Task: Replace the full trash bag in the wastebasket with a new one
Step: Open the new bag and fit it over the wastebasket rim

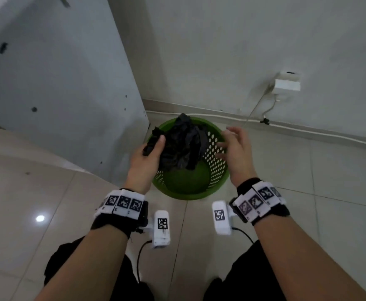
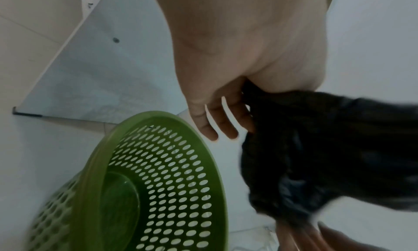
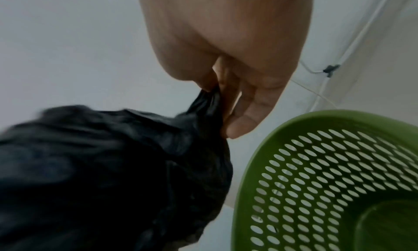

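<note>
A green perforated wastebasket [image 1: 190, 195] stands on the tiled floor in a corner, its green bottom showing. A crumpled black trash bag [image 1: 182, 146] hangs over the basket's mouth, between my two hands. My left hand [image 1: 149, 155] grips the bag's left end, thumb on top. In the left wrist view the bag [image 2: 316, 147] comes out between thumb and fingers of the left hand [image 2: 226, 112], beside the basket [image 2: 158, 165]. My right hand [image 1: 236, 148] is at the bag's right side. In the right wrist view, the right hand [image 3: 237, 94] pinches a tuft of the bag [image 3: 101, 165] above the basket [image 3: 339, 165].
A white cabinet panel [image 1: 58, 83] stands close to the basket's left. The wall behind carries a socket with a white adapter [image 1: 287, 82], and a cable [image 1: 307, 131] runs along the baseboard. My knees in dark trousers are at the bottom edge.
</note>
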Demonstrator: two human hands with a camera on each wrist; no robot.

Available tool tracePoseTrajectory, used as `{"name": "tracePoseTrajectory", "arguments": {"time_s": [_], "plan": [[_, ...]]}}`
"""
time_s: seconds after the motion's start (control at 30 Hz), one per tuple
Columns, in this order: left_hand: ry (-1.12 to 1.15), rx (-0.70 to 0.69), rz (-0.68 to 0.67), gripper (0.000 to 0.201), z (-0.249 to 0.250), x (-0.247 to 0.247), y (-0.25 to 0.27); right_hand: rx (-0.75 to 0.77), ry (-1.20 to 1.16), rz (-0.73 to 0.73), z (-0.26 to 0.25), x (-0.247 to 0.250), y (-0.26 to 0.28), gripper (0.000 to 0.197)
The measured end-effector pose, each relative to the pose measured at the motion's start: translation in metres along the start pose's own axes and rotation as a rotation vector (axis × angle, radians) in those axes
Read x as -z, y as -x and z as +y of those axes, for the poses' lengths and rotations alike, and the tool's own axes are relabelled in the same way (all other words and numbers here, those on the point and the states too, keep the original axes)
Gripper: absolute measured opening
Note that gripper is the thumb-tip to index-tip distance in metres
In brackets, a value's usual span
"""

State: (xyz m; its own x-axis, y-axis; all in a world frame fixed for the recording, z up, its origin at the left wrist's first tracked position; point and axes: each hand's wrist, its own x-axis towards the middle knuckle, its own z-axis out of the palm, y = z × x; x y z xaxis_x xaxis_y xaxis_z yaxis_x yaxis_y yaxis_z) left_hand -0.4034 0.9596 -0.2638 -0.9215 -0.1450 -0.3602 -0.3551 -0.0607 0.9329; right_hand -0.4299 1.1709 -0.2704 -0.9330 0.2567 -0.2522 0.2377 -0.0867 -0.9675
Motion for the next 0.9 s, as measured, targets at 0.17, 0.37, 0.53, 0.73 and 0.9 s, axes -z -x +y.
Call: {"name": "tracePoseTrajectory", "arguments": {"time_s": [0.17,0.37,0.53,0.73,0.9], "plan": [[-0.031,-0.139,0.037,0.017,-0.001,-0.006,-0.009,0.433,0.468,-0.426,0.017,-0.025,0.014,0.040],[-0.111,-0.283,0.049,0.047,0.005,0.005,-0.021,0.428,0.517,-0.008,-0.012,-0.013,-0.022,0.027],[-0.279,-0.188,-0.298,0.065,0.009,0.010,-0.019,0.239,0.327,0.212,-0.039,-0.009,-0.035,0.047],[-0.272,-0.202,-0.264,0.046,0.016,0.017,-0.028,0.570,0.666,-0.397,-0.027,-0.018,-0.001,0.059],[-0.173,-0.212,-0.325,0.058,0.014,0.029,-0.034,0.403,0.591,-0.242,-0.019,0.001,-0.034,0.025]]}}
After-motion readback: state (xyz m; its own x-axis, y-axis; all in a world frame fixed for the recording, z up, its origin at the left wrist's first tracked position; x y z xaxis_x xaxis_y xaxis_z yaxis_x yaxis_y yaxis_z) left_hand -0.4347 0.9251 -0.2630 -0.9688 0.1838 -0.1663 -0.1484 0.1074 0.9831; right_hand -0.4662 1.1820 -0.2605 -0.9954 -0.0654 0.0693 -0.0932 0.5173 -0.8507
